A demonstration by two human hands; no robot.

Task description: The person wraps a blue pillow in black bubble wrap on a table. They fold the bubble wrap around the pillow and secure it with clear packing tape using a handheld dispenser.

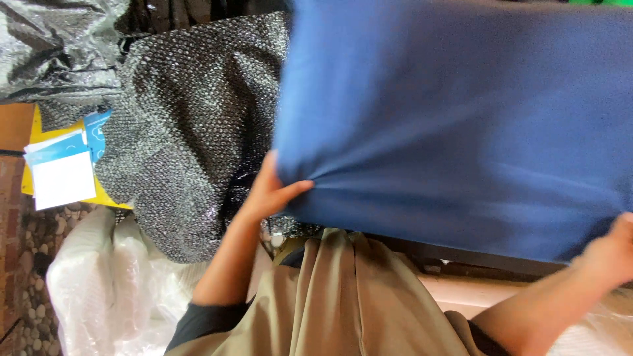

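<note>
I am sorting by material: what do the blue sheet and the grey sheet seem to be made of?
Blue sheet: probably woven cloth, matte; it puckers into soft folds where the left hand pinches it. The right hand grips its other edge. Grey sheet: looks like bubble wrap, glossy, with rows of small shiny bumps.

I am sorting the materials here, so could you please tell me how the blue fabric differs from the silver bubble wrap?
The blue fabric is smooth and matte; the silver bubble wrap is bumpy and shiny. The fabric is held up, gripped by the left hand and the right hand; no hand grips the bubble wrap, which lies in a crumpled heap beside it. Both are flexible sheets.
</note>
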